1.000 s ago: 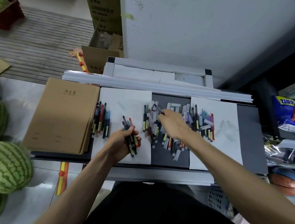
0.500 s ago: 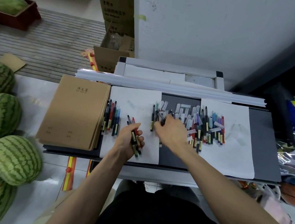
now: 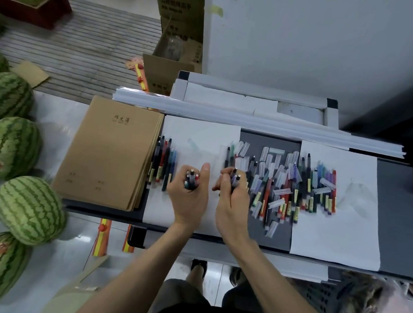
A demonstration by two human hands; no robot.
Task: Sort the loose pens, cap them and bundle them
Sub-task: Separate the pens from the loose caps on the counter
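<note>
My left hand (image 3: 189, 194) grips a bunch of pens (image 3: 191, 180) upright, tips up, over the left white sheet (image 3: 197, 136). My right hand (image 3: 232, 198) holds two or three pens (image 3: 235, 179) close beside it. A sorted row of pens (image 3: 163, 162) lies at the sheet's left edge. The loose pile of pens and clear caps (image 3: 282, 184) spreads across the dark table (image 3: 395, 196) to the right of my hands.
A stack of brown notebooks (image 3: 112, 151) lies at the table's left end. A second white sheet (image 3: 343, 229) sits at the right. Several watermelons (image 3: 26, 208) stand on the floor at left. Cardboard boxes (image 3: 176, 30) and a white cabinet stand behind.
My right hand has left the loose pile with pens in its grip and come back beside my left hand. My left hand has turned its bunch upright.
</note>
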